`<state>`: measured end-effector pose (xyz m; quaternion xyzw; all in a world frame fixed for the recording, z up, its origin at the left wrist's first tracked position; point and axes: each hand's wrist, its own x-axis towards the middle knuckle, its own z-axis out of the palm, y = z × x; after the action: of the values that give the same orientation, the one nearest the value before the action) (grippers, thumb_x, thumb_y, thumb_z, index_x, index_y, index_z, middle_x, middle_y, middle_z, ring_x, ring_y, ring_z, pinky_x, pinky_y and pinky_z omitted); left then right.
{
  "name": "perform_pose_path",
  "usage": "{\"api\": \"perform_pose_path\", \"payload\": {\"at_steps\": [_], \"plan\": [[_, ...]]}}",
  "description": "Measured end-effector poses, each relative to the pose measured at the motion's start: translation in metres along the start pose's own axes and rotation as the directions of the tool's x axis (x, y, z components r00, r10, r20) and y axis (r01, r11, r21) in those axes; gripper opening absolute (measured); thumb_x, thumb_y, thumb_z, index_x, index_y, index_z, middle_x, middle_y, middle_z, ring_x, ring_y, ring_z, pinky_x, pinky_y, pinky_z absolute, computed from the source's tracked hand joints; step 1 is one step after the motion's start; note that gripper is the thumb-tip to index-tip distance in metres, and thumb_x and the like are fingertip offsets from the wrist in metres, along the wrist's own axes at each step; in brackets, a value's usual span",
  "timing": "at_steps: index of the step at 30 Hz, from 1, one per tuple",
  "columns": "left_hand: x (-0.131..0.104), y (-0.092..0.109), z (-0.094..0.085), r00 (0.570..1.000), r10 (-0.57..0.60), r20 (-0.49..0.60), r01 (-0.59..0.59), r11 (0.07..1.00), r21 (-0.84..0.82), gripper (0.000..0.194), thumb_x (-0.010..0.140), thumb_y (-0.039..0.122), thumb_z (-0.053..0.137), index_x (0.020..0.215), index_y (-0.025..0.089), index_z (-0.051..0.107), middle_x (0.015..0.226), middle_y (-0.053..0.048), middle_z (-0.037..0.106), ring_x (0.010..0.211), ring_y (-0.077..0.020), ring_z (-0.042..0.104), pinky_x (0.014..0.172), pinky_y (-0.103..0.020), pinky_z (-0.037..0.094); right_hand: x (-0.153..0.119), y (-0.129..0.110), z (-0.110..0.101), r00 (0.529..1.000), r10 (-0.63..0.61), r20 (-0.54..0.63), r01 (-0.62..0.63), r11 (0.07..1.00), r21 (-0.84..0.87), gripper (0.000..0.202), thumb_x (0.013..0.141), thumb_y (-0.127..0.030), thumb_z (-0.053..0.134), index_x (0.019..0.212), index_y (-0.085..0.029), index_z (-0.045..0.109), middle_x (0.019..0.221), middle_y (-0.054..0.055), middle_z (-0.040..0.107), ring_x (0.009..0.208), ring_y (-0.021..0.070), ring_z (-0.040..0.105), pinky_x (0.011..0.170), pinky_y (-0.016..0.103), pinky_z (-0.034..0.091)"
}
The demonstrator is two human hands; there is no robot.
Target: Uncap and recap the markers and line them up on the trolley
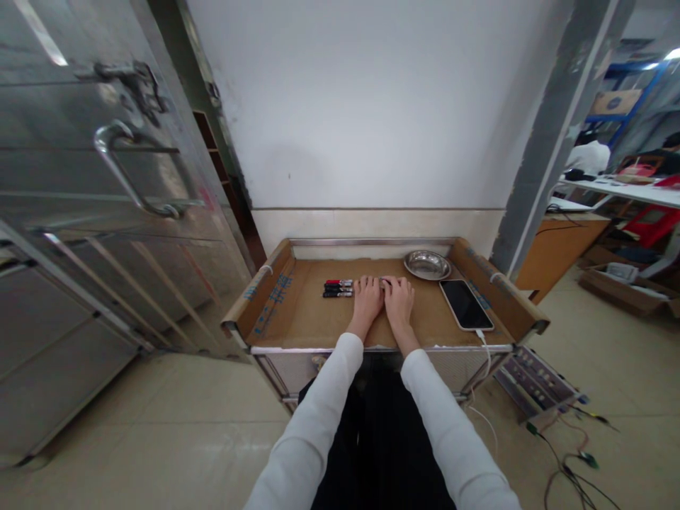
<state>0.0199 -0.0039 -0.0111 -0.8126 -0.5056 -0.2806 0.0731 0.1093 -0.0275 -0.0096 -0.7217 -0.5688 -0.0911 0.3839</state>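
Toward nine o'clock from my left hand (367, 297) poke markers (336, 288), likely light, stiff and slick, best pinched mid-barrel; it and my right hand (399, 299) half-curl, any grip hidden.

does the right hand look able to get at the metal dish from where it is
Probably yes: the right hand is close to the metal dish, with only bare cardboard showing between them; the phone lies farther right, out of that path.
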Motion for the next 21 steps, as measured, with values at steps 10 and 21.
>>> {"api": "perform_pose_path", "payload": {"at_steps": [10, 21], "plan": [[-0.01, -0.005, -0.01, 0.998, -0.028, 0.059, 0.027, 0.999, 0.019, 0.015, 0.091, 0.026, 0.046, 0.099, 0.017, 0.056, 0.1, -0.008, 0.062, 0.099, -0.0226, 0.054, 0.092, -0.038, 0.037, -0.002, 0.006, 0.001, 0.997, 0.064, -0.031, -0.06, 0.991, 0.117, 0.029, 0.093, -0.03, 0.04, 0.102, -0.021, 0.066, 0.098, 0.008, 0.056, 0.091, 0.0194, 0.049, 0.079, 0.03, 0.032], [-0.012, -0.005, -0.017, 0.984, -0.174, -0.042, 0.175, 0.984, 0.028, 0.019, 0.094, 0.028, 0.04, 0.103, 0.021, 0.055, 0.103, -0.008, 0.06, 0.1, -0.0228, 0.053, 0.088, -0.037, 0.037, -0.002, 0.008, 0.003, 0.997, 0.072, -0.027, -0.068, 0.99, 0.125, 0.028, 0.092, -0.029, 0.041, 0.099, -0.02, 0.066, 0.098, 0.009, 0.056, 0.09, 0.02, 0.05, 0.079, 0.031, 0.034]]}}
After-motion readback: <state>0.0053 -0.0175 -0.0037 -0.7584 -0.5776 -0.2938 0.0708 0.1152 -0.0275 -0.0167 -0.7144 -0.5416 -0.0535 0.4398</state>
